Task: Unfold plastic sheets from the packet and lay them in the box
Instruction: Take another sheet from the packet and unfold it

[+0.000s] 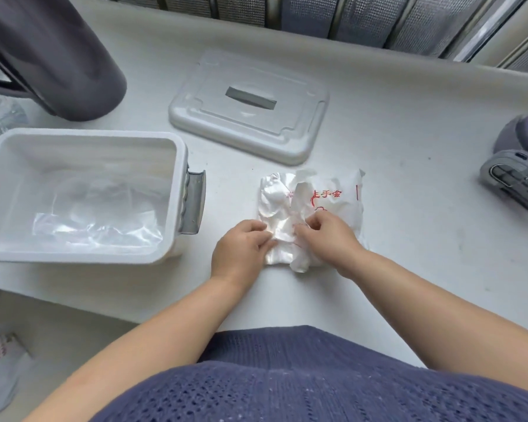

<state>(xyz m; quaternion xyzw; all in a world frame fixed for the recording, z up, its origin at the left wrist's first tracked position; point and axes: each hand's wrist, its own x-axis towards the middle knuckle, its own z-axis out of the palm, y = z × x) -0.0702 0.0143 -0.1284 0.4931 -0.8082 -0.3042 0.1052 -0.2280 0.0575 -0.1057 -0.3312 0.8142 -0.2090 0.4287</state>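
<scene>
White crinkled plastic packet w/ red print (339, 202) lies torn open on the white countertop (409, 147), approx centre, right of the box. A stack of folded clear plastic sheets (275, 199) shows out of its left side, lying flat on the counter & touching the packet.

Left hand (241, 243): fingers curled, pinching the near end of the folded sheets from the left. Right hand (328, 236): fingers curled too, pinching the same spot from the right, resting partly on the packet. Fingertips of both hands nearly meet over the sheet.

White rectangular plastic box (83, 135) stands to the left, lid off, well apart from the hands. Loose clear sheets (98, 229) lie crumpled on its bottom. Grey latch (192, 202) on its right end wall, facing the packet.

White flat lid w/ a grey slot (256, 129) lies on the counter behind the packet. Dark grey jug (58, 56) at far left, behind the box. Grey & purple device (515, 175) at right edge, can't tell what it is. Person wears a blue knit top (287, 376)
</scene>
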